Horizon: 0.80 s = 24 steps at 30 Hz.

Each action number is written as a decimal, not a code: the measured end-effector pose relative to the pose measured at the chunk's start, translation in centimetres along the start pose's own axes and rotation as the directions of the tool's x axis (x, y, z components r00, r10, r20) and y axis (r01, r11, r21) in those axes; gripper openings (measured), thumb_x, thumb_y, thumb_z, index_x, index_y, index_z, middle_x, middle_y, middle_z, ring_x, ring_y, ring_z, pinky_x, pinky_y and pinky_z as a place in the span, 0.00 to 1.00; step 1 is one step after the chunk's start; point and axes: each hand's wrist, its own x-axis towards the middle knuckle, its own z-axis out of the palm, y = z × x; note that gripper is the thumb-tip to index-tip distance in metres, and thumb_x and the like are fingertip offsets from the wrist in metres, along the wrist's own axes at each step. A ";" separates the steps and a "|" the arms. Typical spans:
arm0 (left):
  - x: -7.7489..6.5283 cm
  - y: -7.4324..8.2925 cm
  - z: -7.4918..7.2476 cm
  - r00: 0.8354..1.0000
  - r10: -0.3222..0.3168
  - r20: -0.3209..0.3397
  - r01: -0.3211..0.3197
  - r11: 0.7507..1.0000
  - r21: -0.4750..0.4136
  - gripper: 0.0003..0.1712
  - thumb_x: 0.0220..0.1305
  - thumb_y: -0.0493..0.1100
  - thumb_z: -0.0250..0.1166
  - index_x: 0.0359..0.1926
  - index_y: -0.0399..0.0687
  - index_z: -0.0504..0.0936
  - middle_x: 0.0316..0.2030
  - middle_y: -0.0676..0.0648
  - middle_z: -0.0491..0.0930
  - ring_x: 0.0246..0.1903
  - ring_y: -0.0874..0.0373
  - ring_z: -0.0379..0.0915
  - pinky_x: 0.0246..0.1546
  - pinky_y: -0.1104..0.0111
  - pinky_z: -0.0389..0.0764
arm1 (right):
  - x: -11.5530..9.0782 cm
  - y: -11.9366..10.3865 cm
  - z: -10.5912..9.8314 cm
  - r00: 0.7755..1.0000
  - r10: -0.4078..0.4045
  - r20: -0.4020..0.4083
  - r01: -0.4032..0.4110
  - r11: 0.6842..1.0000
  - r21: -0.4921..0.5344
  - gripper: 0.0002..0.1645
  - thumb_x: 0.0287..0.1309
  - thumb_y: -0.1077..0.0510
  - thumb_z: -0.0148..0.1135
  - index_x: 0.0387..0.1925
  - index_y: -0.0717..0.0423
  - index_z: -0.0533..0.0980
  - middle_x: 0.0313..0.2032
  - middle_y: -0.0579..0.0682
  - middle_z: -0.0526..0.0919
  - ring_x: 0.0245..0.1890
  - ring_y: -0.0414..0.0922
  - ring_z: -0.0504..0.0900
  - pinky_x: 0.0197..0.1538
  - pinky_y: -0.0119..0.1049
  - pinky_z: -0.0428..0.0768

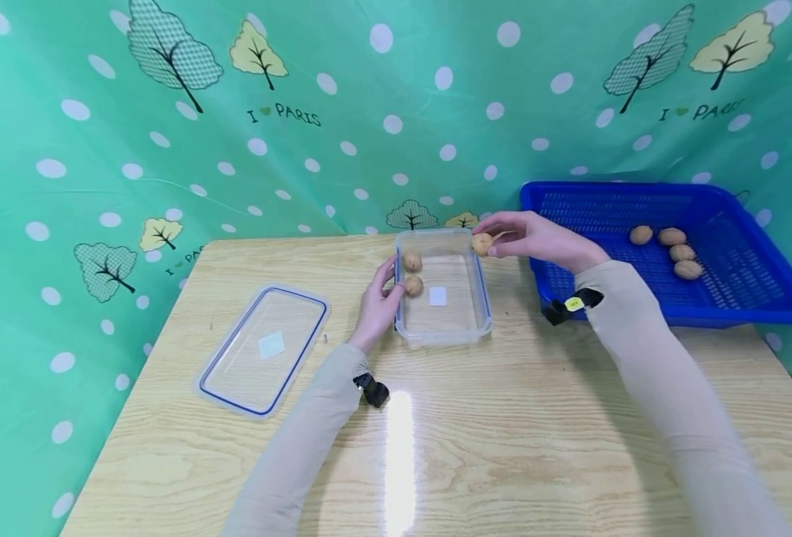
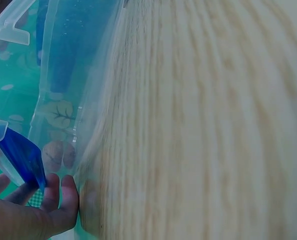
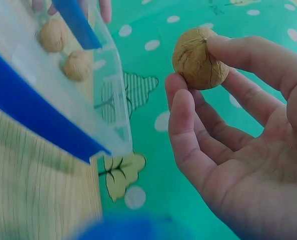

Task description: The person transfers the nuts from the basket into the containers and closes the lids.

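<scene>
A walnut (image 3: 199, 58) is pinched between the thumb and fingertips of my right hand (image 1: 533, 237), at the right rim of a clear plastic food container (image 1: 444, 328). That walnut shows its whole rounded side in the right wrist view. Two more walnuts (image 1: 412, 285) lie inside the container along its left wall. My left hand (image 1: 377, 307) grips the container's left side, its fingers bent around the blue-edged latch flap (image 2: 23, 157). In the right wrist view, another blue-edged flap (image 3: 38, 107) hangs along the near side.
The container's lid (image 1: 262, 388), with a blue seal, lies on the wooden table (image 1: 476, 447) at the left. A blue plastic basket (image 1: 678, 309) on the right holds several walnuts (image 1: 673, 237). Behind the table hangs a green dotted curtain (image 1: 342, 89).
</scene>
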 end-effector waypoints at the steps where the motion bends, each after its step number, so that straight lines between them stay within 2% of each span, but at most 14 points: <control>1: 0.0 0.0 0.0 1.000 -0.001 -0.003 0.001 1.000 0.004 0.32 0.71 0.37 0.53 0.73 0.56 0.59 0.67 0.41 0.65 0.50 0.44 0.73 0.49 0.58 0.78 | 0.3 -0.1 0.2 1.000 -0.007 0.004 0.007 1.000 0.003 0.26 0.62 0.52 0.64 0.61 0.53 0.72 0.58 0.51 0.75 0.59 0.48 0.69 0.62 0.52 0.67; 6: 0.0 0.0 -0.1 1.000 0.000 -0.004 0.000 1.000 0.017 0.32 0.71 0.37 0.53 0.73 0.56 0.59 0.66 0.41 0.65 0.49 0.44 0.74 0.48 0.58 0.79 | 1.3 -0.7 1.3 1.000 -0.014 0.012 0.014 1.000 0.022 0.27 0.62 0.51 0.64 0.61 0.52 0.72 0.59 0.51 0.74 0.60 0.48 0.68 0.62 0.53 0.66; 13: 0.0 0.0 -0.1 1.000 0.001 -0.006 -0.001 1.000 0.009 0.33 0.69 0.37 0.53 0.73 0.57 0.59 0.67 0.41 0.65 0.52 0.44 0.72 0.51 0.58 0.77 | 3.0 -0.7 2.9 0.998 -0.067 0.013 0.066 0.994 0.089 0.25 0.62 0.57 0.63 0.61 0.53 0.73 0.59 0.51 0.73 0.61 0.49 0.68 0.62 0.52 0.67; 19: 0.0 0.0 -0.2 1.000 0.010 -0.002 -0.010 1.000 0.006 0.33 0.70 0.37 0.54 0.73 0.56 0.59 0.67 0.40 0.64 0.56 0.44 0.70 0.53 0.56 0.76 | 4.4 -0.9 4.6 0.998 -0.063 0.005 0.062 0.988 0.141 0.26 0.62 0.58 0.62 0.61 0.56 0.72 0.58 0.53 0.73 0.59 0.50 0.70 0.59 0.48 0.72; 24: 0.0 0.0 -0.1 1.000 0.019 0.003 -0.019 1.000 0.005 0.33 0.70 0.37 0.53 0.73 0.55 0.59 0.67 0.40 0.65 0.53 0.43 0.73 0.51 0.56 0.77 | 5.7 -0.6 5.7 0.998 -0.059 -0.005 0.059 0.980 0.192 0.27 0.62 0.61 0.61 0.62 0.60 0.70 0.58 0.57 0.73 0.58 0.52 0.70 0.59 0.47 0.72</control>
